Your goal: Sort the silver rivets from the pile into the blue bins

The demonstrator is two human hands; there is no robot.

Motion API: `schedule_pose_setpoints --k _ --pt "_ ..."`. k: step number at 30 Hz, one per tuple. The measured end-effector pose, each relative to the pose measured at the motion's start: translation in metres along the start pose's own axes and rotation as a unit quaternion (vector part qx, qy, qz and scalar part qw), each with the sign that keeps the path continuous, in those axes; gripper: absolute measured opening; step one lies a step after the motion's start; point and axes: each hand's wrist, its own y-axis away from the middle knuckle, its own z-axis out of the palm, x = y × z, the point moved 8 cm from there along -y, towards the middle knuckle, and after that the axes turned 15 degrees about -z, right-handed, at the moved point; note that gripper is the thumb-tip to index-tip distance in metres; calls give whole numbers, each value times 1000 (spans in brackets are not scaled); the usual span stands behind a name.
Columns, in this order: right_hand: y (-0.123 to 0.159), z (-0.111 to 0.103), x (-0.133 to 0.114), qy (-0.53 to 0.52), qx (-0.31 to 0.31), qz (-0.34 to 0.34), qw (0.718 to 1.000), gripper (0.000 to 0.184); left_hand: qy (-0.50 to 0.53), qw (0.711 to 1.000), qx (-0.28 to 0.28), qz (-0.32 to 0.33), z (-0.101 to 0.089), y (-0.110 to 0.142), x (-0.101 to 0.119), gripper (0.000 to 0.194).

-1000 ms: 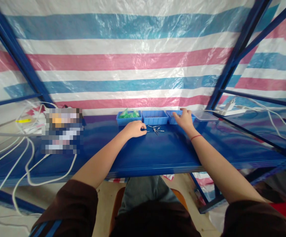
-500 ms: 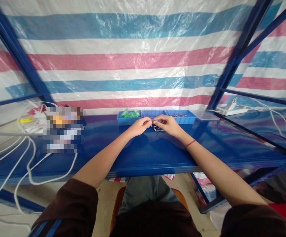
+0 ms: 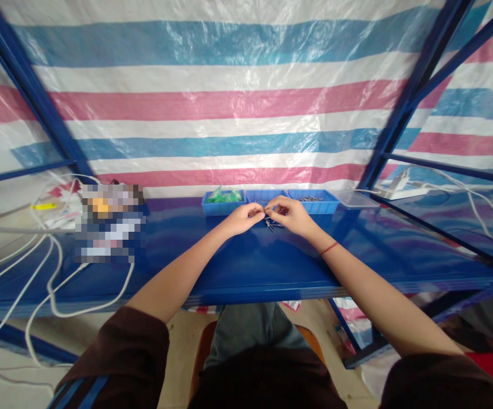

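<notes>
My left hand point(image 3: 246, 218) and my right hand point(image 3: 289, 213) meet fingertip to fingertip above the blue table, both closed in a pinch. Whatever lies between the fingers is too small and too covered to name. Just below them, several thin metal pieces point(image 3: 271, 225) lie loose on the table. Behind the hands stand three blue bins in a row. Green plastic pieces or bags fill the left bin point(image 3: 223, 211). The middle bin point(image 3: 267, 193) is partly hidden by my hands. In the right bin point(image 3: 329, 207) are small metal parts.
A clear plastic lid point(image 3: 357, 199) lies right of the bins. Farther right rests a white power strip point(image 3: 402, 190) with cables. At left, a blurred-out pile point(image 3: 112, 221) sits beside looping white cables point(image 3: 54, 284). Blue frame posts point(image 3: 400, 122) and a striped sheet point(image 3: 229, 108) enclose the table.
Both hands stay pinched together at nearly the same place. The left fingertips have shifted slightly to the right, closer to the right fingertips.
</notes>
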Motion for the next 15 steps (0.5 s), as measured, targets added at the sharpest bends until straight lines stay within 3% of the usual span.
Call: schedule_pose_setpoints --k 5,8,11,15 --pt "0 -1 1 63 -15 -20 998 17 -59 994 85 23 -11 4 6 13" --pt "3 -8 18 99 1 13 995 20 -138 982 129 27 -15 6 5 24" --pt "11 -36 45 138 102 84 982 23 -252 957 144 -5 -16 5 -6 27" --pt "37 -79 82 198 233 186 934 29 -379 911 146 -68 -21 4 -22 26"
